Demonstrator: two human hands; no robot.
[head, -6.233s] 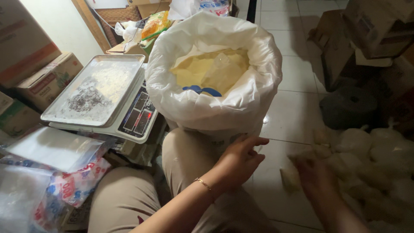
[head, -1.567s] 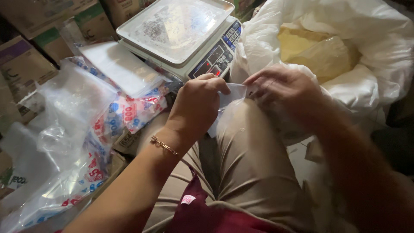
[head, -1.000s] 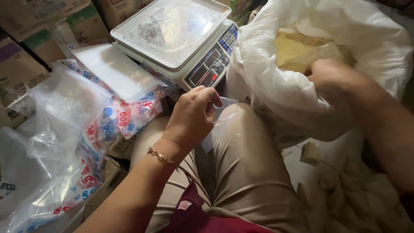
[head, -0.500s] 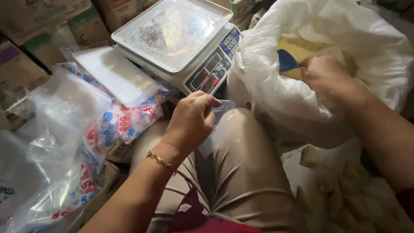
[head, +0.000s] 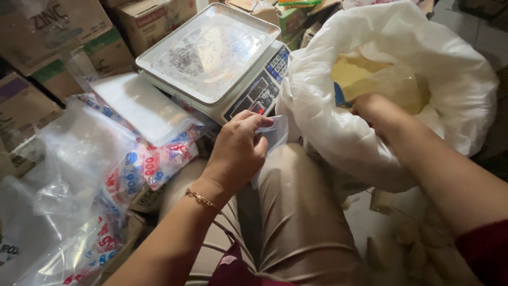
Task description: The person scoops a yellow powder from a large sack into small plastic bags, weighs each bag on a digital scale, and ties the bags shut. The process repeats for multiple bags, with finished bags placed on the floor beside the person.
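The person sits low with knees drawn up, and the digital scale (head: 211,58) stands just beyond the left knee, its steel tray dusted with pale residue. The left hand (head: 238,151) rests above the knee, right in front of the scale's display, fingers pinched around a small clear plastic bag (head: 275,135); it holds the bag by its upper edge so the rest hangs free beside the thigh.

To the right of the scale stands a big white sack (head: 391,90), its mouth rolled back so the yellowish powder (head: 370,79) inside can be reached from the seat. The right hand (head: 373,106) is plunged into that opening. It seems curled around something, and a sliver of blue (head: 339,95) shows at its near side, perhaps a scoop, but the knuckles hide the grip and I can't say whether it is clenched or loose.

Left of the scale lies a stack of flat clear bags (head: 143,106) on printed packets (head: 153,161), with more loose plastic heaped nearer the person. Cardboard boxes (head: 47,26) crowd behind the scale.
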